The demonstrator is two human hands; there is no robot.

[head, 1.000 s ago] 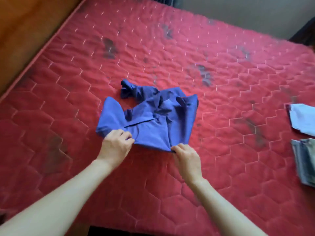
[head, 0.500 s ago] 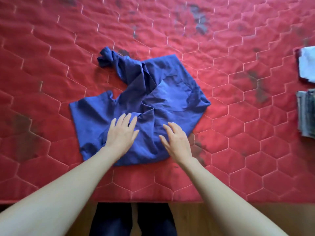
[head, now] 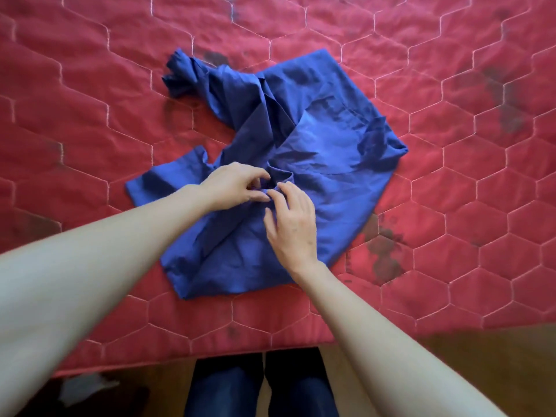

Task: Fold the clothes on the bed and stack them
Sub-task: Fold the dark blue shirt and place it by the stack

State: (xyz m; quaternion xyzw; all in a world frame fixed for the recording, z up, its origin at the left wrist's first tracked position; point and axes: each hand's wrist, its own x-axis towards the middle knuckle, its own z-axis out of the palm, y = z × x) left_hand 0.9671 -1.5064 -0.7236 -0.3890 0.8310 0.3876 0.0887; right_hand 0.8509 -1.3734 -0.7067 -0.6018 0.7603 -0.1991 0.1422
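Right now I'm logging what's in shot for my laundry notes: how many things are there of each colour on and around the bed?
Blue: 1, the crumpled blue garment, which both hands touch at a fold near its middle
Red: 1, the quilted red mattress it lies on
Pale: 1, a blurred scrap on the floor, too unclear to name
Total: 3

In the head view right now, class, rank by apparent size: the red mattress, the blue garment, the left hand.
1. Red mattress
2. Blue garment
3. Left hand
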